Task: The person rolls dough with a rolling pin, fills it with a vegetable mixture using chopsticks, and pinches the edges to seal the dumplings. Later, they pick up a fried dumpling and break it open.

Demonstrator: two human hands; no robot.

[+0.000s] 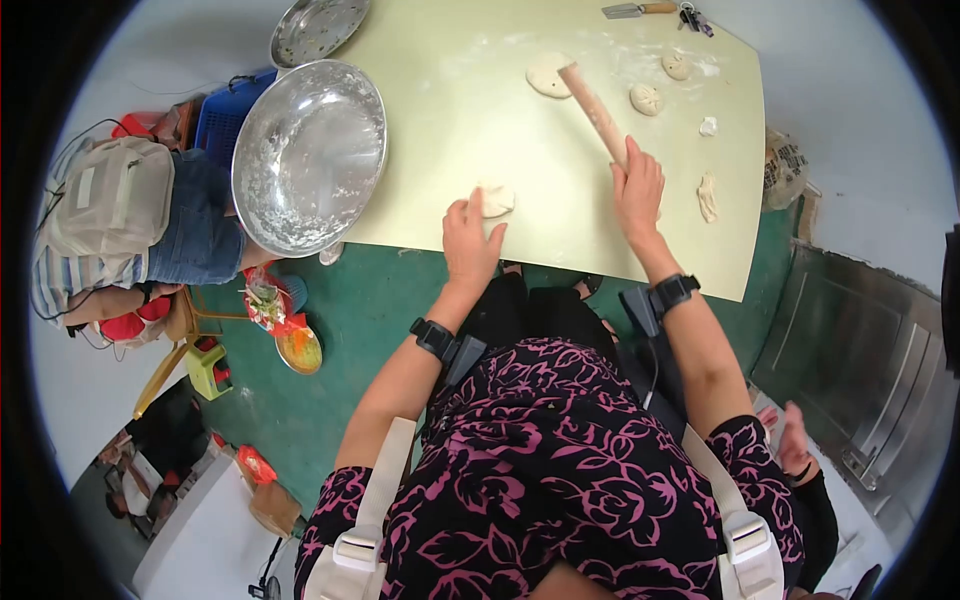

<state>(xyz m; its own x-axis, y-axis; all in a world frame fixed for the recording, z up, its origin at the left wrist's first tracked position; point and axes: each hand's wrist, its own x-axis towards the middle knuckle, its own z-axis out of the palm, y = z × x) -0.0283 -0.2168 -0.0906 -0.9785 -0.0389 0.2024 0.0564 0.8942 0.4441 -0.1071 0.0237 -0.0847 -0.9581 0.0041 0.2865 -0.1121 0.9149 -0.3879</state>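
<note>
Bowl (322, 130), metal, white residue inside, at the left edge of the bench (430, 110). Left hand (470, 243): open, fingers touching a dough piece (498, 202) on the bench. Next, a flat dough disc (546, 76) at the far end of a rolling pin (594, 112); right hand (639, 190) closed around the near end. Rightmost, a dough strip (708, 198).

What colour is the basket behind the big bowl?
The basket is blue, seen best in the head view.
</note>
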